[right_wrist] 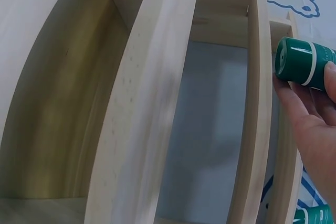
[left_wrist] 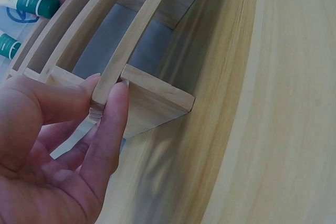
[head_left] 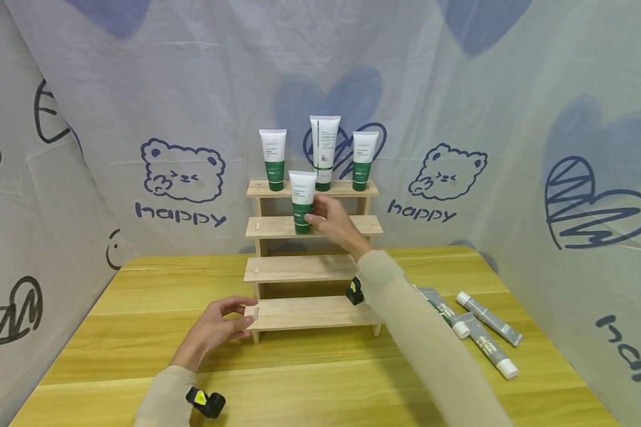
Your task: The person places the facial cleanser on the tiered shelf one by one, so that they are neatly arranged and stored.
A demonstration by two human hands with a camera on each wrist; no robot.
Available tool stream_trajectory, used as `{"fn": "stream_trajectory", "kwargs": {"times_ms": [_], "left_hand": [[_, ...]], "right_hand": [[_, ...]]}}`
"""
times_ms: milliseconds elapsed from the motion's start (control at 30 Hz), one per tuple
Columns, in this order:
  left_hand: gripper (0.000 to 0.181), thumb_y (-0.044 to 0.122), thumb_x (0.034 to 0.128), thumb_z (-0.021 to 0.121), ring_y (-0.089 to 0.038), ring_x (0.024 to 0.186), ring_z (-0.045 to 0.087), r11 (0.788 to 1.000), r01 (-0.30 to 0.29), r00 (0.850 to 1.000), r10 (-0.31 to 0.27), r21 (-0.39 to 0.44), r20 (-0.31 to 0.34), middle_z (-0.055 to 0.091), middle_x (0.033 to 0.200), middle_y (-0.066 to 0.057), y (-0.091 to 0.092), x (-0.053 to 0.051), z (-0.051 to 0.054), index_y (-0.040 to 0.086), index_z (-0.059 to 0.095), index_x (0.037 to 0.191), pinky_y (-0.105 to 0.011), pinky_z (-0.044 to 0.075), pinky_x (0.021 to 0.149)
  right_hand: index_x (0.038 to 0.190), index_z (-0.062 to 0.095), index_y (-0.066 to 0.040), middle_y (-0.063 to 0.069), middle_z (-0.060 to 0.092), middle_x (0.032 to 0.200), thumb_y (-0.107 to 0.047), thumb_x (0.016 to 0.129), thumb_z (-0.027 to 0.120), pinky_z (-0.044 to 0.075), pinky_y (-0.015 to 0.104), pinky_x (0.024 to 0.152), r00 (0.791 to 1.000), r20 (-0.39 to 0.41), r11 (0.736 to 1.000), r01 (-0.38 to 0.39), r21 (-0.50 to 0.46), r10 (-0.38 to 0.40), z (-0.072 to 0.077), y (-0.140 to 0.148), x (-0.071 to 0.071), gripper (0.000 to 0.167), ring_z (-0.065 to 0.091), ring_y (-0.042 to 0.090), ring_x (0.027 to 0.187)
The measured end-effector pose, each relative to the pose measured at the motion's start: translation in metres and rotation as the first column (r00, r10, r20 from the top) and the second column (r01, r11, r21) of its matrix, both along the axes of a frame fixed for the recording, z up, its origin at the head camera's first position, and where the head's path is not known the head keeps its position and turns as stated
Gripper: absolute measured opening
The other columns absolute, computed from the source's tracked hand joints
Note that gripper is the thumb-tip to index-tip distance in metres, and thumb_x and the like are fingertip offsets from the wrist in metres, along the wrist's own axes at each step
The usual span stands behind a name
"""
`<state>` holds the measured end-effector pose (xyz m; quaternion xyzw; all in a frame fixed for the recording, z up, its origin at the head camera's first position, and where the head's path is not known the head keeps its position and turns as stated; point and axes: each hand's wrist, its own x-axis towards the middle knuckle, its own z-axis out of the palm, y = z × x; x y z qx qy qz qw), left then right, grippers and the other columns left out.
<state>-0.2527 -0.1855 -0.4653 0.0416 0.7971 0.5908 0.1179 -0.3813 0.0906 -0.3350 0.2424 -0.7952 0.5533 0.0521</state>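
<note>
My right hand grips a white tube with a green lower part and cap from its right side, cap down, by the third step of a wooden tiered stand. In the right wrist view its green cap shows beside the steps; whether it touches the step I cannot tell. My left hand pinches the left end of the lowest step between thumb and fingers. Three similar tubes stand cap down on the top step: left, a taller middle one, and right.
Several grey tubes with white caps lie on the yellow wood-grain table to the right of the stand, partly behind my right sleeve. A printed cloth hangs behind the table and at its sides.
</note>
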Motion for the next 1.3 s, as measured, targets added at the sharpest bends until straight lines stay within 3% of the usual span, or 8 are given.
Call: {"fn": "stream_trajectory", "kwargs": {"times_ms": [1300], "left_hand": [[0.042,0.007,0.0979,0.069,-0.019,0.089,0.064,1.0,0.0,1.0,0.0,-0.001,0.011,0.054,0.118,-0.016,0.0,-0.001,-0.001,0.002,0.061,0.139,-0.031,0.067,0.08]], "right_hand": [[0.148,0.046,0.006,0.026,0.058,0.145,0.007,0.1,0.056,0.049,0.043,0.118,0.998,0.039,0.999,-0.046,0.006,0.045,-0.006,-0.041,-0.01,0.049,0.059,0.038,0.133]]}}
